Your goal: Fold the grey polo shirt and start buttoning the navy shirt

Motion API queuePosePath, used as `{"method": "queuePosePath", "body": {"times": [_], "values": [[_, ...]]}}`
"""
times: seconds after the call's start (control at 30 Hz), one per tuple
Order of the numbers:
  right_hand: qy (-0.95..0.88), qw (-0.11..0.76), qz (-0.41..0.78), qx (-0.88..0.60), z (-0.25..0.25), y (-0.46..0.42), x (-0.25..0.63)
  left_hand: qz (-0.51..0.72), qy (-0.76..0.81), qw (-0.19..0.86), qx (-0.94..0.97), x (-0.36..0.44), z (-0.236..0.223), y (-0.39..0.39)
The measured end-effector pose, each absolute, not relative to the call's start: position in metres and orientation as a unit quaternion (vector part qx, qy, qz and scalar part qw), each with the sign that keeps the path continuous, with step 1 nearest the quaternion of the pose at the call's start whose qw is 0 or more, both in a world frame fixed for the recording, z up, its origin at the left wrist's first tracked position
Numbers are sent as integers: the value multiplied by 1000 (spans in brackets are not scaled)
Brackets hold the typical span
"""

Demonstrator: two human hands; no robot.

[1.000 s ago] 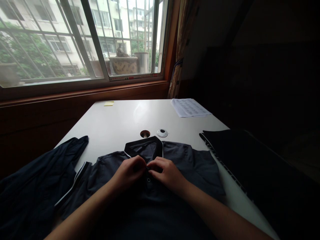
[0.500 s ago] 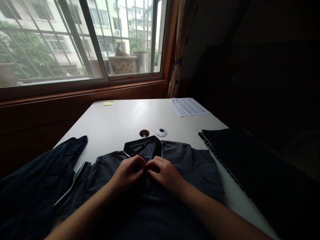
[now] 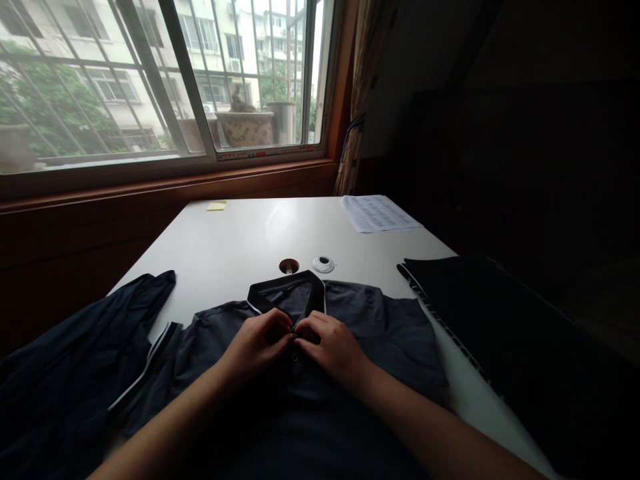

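A dark grey polo shirt (image 3: pixel 380 333) with a black, white-edged collar lies face up on the white table (image 3: pixel 240 247). My left hand (image 3: pixel 257 347) and my right hand (image 3: pixel 330 347) meet at the shirt's placket just below the collar. Both hands are closed, fingertips pinching the placket's fabric around a button. One small button (image 3: pixel 295 357) shows just below my fingers.
A dark garment (image 3: pixel 65 373) lies at the left, another folded dark garment (image 3: pixel 475 313) with white piping at the right. A cable hole (image 3: pixel 289 267) and its white cap (image 3: pixel 323 265) sit beyond the collar. Printed paper (image 3: pixel 377 213) and a yellow sticky note (image 3: pixel 217 207) lie far back.
My hands stay pinched at the placket, shifting very slightly upward toward the collar. The view has barely moved.
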State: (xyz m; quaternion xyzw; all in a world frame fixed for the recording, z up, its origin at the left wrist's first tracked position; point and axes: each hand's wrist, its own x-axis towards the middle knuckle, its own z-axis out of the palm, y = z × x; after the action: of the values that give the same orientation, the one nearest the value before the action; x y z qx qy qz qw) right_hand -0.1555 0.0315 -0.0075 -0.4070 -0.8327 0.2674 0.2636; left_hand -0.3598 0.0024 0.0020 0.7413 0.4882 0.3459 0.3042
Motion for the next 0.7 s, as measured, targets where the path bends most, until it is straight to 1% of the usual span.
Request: {"method": "queuePosePath", "body": {"times": [0.27,0.7], "values": [[-839,266,243,-407,-9,31,-156,327,503,273,752,-357,3,3],[-842,264,244,-403,-12,31,-154,337,469,273,770,-359,1,4]]}}
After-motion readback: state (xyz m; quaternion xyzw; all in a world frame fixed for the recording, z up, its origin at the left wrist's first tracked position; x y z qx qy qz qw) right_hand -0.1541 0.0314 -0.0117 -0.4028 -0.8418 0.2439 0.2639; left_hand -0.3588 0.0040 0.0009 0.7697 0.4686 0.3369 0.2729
